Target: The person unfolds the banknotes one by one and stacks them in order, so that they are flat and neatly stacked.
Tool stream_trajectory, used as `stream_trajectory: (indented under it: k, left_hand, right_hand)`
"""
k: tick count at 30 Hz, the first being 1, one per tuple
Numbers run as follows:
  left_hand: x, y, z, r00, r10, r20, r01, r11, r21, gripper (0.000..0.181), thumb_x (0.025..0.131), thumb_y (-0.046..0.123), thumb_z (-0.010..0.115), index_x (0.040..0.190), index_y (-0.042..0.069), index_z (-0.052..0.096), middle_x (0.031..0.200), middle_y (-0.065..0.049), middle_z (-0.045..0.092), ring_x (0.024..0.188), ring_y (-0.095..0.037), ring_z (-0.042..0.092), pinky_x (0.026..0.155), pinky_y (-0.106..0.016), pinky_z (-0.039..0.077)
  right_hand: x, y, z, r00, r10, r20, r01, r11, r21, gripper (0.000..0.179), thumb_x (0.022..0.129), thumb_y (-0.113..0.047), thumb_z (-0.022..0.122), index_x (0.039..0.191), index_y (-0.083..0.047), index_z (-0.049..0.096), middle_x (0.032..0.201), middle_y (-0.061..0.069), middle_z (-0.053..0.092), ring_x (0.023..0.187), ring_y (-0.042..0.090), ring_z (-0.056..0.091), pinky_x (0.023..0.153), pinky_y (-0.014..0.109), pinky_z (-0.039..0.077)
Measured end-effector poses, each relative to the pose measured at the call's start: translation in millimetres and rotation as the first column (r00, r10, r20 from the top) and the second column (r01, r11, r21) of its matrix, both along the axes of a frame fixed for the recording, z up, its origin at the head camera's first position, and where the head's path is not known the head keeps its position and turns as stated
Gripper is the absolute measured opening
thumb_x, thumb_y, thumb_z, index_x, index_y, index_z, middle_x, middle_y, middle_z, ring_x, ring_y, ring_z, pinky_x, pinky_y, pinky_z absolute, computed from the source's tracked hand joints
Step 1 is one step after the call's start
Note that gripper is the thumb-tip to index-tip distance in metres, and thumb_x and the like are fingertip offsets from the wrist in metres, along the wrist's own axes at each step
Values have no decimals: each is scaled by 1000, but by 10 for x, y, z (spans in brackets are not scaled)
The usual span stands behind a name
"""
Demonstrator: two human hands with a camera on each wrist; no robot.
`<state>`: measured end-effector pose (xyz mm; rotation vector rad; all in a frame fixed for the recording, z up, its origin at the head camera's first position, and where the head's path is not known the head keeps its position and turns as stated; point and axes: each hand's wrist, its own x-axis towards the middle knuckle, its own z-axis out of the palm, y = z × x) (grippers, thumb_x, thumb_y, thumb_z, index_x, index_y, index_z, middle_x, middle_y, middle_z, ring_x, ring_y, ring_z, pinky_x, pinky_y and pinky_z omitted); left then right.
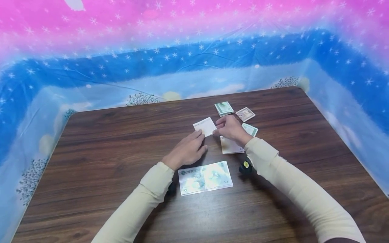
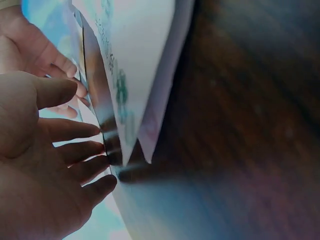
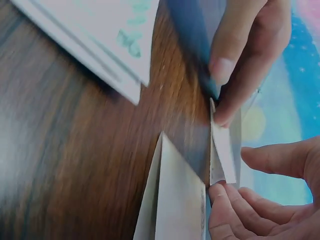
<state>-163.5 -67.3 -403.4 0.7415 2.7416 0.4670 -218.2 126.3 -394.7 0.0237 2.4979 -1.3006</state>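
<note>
A pale folded banknote [image 1: 205, 125] lies on the table between my two hands. My left hand [image 1: 185, 148] touches its near edge with extended fingers, the thumb held apart. At the note's right edge is my right hand [image 1: 232, 128], fingertips against it. In the right wrist view the folded note [image 3: 225, 155] stands slightly parted at its fold; the right thumb [image 3: 270, 157] stays off it. Just under the right wrist is another folded banknote [image 1: 231, 145]. Nearer me lies a long greenish banknote stack [image 1: 205, 179] with a crease across its middle.
Beyond the right hand lie a green folded banknote [image 1: 224, 108] and a brownish one [image 1: 245, 114]. Another green note [image 1: 250, 130] is partly covered by the right hand. A dark wrist device [image 1: 245, 167] hangs under the right sleeve. A snowflake-patterned curtain [image 1: 182, 50] surrounds the wooden table [image 1: 121, 141].
</note>
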Motion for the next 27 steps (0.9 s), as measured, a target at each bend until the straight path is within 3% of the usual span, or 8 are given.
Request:
stream_trajectory:
  k: [7,12,15,17,19,21,24,27]
  left_hand:
    - [33,-22,23,1000,17,-9,-17,999,-38,51,109,29,45,148,-3,44,160,-20,33,148,-34,31,122,-44,26]
    - [68,-53,47,999,29,-28,-30,999,-26,44,109,26,45,142,-2,52,155,-19,41,142,-34,42,117,-46,34]
    - [86,-70,50,997,39,-74,-40,999,-17,37,109,24,46,133,0,58,145,-17,51,128,-32,54,107,-45,44]
    - [97,-79,49,994,47,-103,-47,999,3,30,108,23,47,123,2,61,132,-15,57,111,-29,60,94,-43,51]
    - [106,-88,47,992,62,-113,-58,998,36,25,108,22,47,116,4,60,119,-14,58,95,-26,60,81,-41,53]
    - [112,-96,47,991,77,-106,-70,995,74,26,108,22,46,121,3,59,116,-13,57,90,-25,57,76,-39,52]
    - [110,-109,48,993,102,-66,-93,988,126,39,109,23,43,141,2,51,131,-17,55,108,-29,60,90,-43,53]
    - [98,-120,48,991,131,-14,-126,977,174,52,110,26,40,155,1,35,152,-19,44,136,-32,47,111,-48,41]
  right_hand:
    - [22,-52,41,994,-29,101,42,991,-125,47,91,-7,70,133,6,56,128,22,62,113,34,63,95,42,54]
    - [14,-69,50,980,-58,190,108,959,-263,48,93,-4,66,136,9,50,136,24,51,121,35,61,99,37,53]
    - [5,-100,38,968,-83,238,166,919,-357,49,93,0,65,137,11,47,137,26,50,122,35,61,97,34,54]
    - [5,-123,25,961,-87,261,191,895,-404,48,94,1,63,138,11,47,136,26,51,119,34,62,95,33,56]
    - [15,-139,14,957,-78,281,201,873,-443,44,95,2,60,137,11,48,134,25,53,115,32,63,94,34,56]
    - [30,-150,3,956,-54,287,187,866,-463,41,98,1,54,137,11,50,132,24,55,109,29,63,94,34,56]
    - [67,-167,3,960,-18,281,156,865,-477,38,99,0,48,136,10,53,128,23,58,101,26,65,93,34,57]
    - [106,-199,15,963,11,270,131,856,-501,38,100,0,46,136,9,54,126,23,61,96,23,67,93,35,57]
